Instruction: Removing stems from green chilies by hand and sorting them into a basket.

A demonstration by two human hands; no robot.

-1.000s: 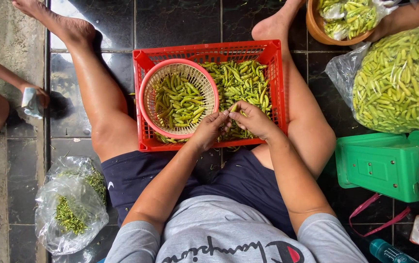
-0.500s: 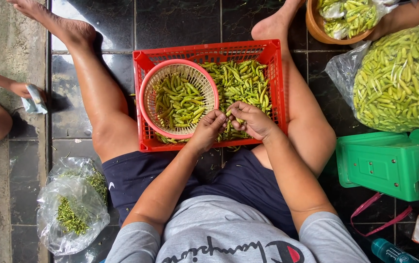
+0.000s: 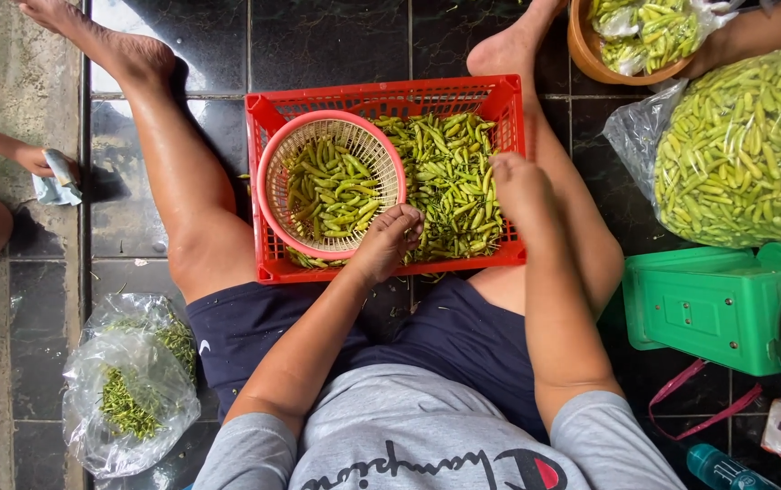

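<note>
Left hand (image 3: 389,240), fingers curled narrow at the near rim of the round pink basket (image 3: 273,195); it seems to pinch a small chilli, though what it holds cannot be told for sure. Right hand (image 3: 519,186), lying palm down on the loose chillies (image 3: 449,181) at the right side of the red crate (image 3: 381,94), fingers bent into the heap; whether it grips any is hidden.

The basket sits inside the left half of the crate and holds its own chillies (image 3: 327,191), apart from the loose ones, so that both lots lie within one short reach. The crate rests on the dark tiled floor (image 3: 327,36) between the person's outstretched legs, close to the lap.

At the left knee, a clear bag of stems (image 3: 127,386). To the right, a green scale (image 3: 708,304), a large clear bag of chillies (image 3: 744,150) and, beyond it, a brown bowl (image 3: 581,45) with more. At the far left, another person's hand (image 3: 35,161) holds a cloth (image 3: 57,180).
</note>
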